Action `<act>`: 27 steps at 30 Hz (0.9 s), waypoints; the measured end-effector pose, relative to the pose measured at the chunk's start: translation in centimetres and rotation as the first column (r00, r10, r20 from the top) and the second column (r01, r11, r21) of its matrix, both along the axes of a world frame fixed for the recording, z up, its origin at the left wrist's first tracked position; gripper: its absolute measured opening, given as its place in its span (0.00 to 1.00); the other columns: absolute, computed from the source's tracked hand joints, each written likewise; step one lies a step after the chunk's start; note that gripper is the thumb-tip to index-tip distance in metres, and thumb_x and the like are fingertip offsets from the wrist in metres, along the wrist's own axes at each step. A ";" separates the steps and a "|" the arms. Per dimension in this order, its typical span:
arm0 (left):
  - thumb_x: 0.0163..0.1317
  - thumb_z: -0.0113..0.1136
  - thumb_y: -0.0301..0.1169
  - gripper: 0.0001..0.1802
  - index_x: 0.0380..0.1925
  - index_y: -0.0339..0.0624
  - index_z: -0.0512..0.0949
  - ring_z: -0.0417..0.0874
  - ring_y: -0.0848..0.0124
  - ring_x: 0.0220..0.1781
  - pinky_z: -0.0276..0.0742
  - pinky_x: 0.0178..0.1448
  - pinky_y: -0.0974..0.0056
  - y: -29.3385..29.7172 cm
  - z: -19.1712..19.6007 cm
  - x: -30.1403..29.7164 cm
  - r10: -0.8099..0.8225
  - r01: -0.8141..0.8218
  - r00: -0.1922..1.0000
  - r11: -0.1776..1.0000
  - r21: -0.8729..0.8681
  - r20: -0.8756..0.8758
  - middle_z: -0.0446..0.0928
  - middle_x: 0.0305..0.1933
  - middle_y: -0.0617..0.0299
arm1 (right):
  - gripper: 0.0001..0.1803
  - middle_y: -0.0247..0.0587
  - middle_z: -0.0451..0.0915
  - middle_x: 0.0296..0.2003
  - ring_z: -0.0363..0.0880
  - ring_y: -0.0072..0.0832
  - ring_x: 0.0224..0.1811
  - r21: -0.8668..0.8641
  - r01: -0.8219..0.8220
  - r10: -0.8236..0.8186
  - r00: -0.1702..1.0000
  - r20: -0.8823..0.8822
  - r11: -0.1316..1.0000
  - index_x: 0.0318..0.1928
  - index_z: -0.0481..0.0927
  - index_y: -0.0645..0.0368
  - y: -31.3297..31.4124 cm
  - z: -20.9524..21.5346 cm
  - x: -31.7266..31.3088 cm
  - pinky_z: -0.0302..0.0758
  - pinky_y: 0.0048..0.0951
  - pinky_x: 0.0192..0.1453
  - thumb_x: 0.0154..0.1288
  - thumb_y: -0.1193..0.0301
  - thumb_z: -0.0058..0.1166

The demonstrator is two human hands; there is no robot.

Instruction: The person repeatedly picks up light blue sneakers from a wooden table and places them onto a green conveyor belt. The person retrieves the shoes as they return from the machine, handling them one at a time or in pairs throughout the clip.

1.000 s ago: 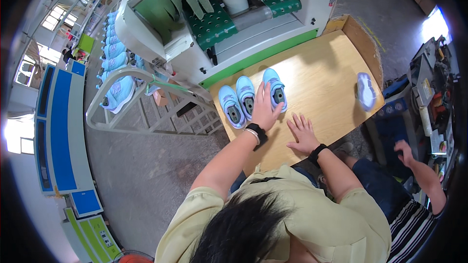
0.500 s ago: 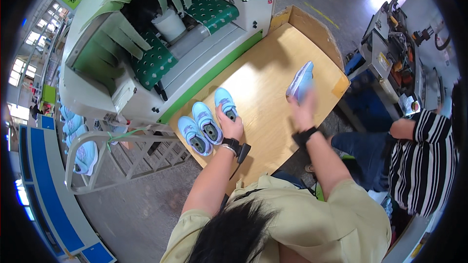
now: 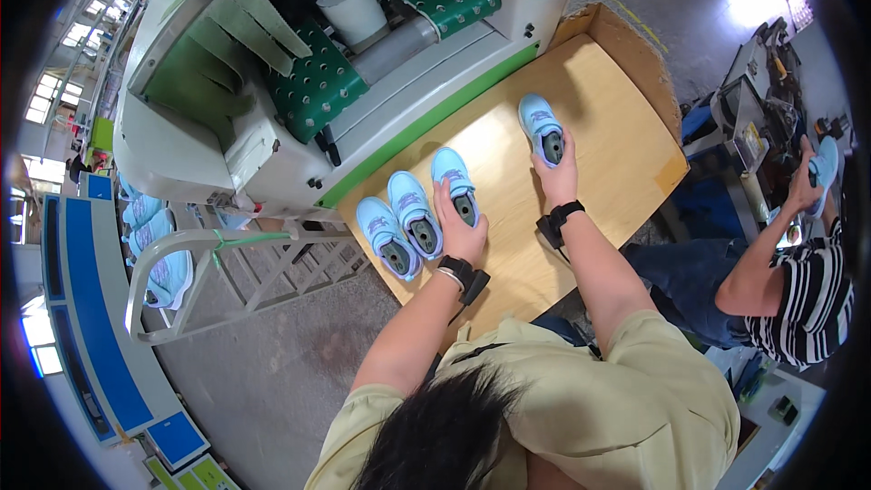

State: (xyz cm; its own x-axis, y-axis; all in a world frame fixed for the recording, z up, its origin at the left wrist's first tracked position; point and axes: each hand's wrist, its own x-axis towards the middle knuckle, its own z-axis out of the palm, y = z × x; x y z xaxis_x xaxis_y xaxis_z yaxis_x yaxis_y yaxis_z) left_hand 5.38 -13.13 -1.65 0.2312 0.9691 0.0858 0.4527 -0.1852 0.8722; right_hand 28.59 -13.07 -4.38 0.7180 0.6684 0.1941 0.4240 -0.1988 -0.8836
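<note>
Three light blue sneakers stand side by side at the left of the wooden tabletop, toes pointing away from me. The leftmost sneaker and the middle sneaker touch or nearly touch. My left hand is closed round the heel of the third sneaker. Farther right, my right hand grips a fourth matching sneaker by its heel, sole down. Whether that one rests on the wood or hovers just over it I cannot tell. Dark inserts show inside the shoe openings.
Beyond the table stands a white machine with green perforated belts and hanging strips. A cardboard edge bounds the far right. At right, a co-worker in a striped top holds a blue shoe. More shoes sit on a rack at left.
My right hand has turned its sneaker from side-on to sole down, toe away. My left hand stays on its sneaker. The view has shifted, and the co-worker's raised hand with a shoe now shows.
</note>
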 end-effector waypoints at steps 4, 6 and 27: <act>0.51 0.65 0.21 0.50 0.75 0.38 0.53 0.72 0.56 0.68 0.68 0.73 0.54 2.2 3.4 -0.8 0.218 -0.039 0.918 0.881 -0.472 0.330 0.69 0.66 0.49 | 0.38 0.54 0.76 0.61 0.75 0.41 0.64 0.040 -0.041 0.047 0.988 -0.148 0.998 0.67 0.68 0.65 -0.1 2.1 -1.1 0.71 0.36 0.69 0.57 0.72 0.68; 0.51 0.66 0.20 0.50 0.75 0.38 0.53 0.74 0.62 0.65 0.74 0.67 0.59 3.6 7.2 -1.6 0.341 0.081 0.736 0.813 -0.576 0.585 0.70 0.65 0.52 | 0.36 0.50 0.76 0.60 0.75 0.39 0.64 0.107 -0.095 0.112 0.980 -0.165 0.990 0.66 0.70 0.64 0.0 2.7 -1.4 0.70 0.35 0.69 0.57 0.72 0.69; 0.62 0.68 0.40 0.53 0.77 0.31 0.47 0.47 0.44 0.83 0.45 0.83 0.46 8.4 13.1 -7.9 0.146 -0.107 0.987 0.915 0.389 -0.070 0.44 0.81 0.36 | 0.42 0.63 0.60 0.74 0.57 0.57 0.77 -0.233 -0.648 0.688 0.684 0.241 0.725 0.77 0.56 0.60 5.8 8.6 -2.8 0.59 0.47 0.79 0.67 0.67 0.61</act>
